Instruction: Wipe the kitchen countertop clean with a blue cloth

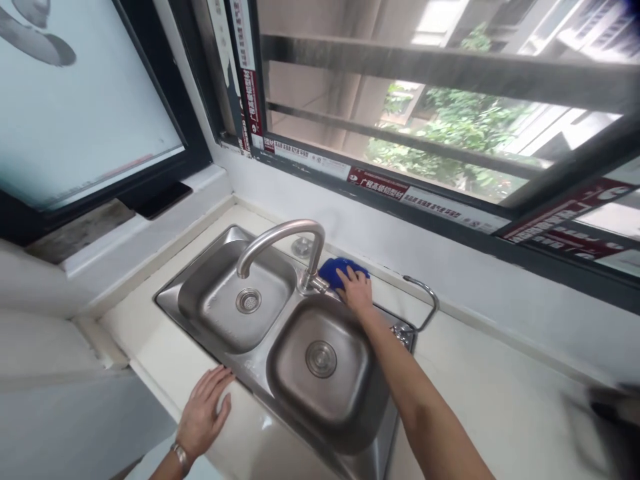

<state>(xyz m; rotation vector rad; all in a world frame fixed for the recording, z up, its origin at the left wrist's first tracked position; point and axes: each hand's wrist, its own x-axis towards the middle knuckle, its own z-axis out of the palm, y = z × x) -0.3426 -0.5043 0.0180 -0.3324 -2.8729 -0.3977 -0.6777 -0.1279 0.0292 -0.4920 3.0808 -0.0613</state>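
A steel double sink [260, 383] is set in a pale countertop below a window. My right hand [356, 291] reaches over the right basin and presses down on a blue cloth [334, 269] at the sink's back rim, just right of the base of the curved tap [280, 240]. The fingers curl over the cloth. My left hand [204, 413] lies flat with fingers spread on the counter at the sink's front edge, holding nothing. A bracelet shows at that wrist.
A thin second spout [425, 300] rises at the sink's right back corner. Both basins have round drains [321, 359]. The window sill and dark frame [400, 207] run behind the sink. Something dark and blurred [607, 400] lies at the far right of the counter.
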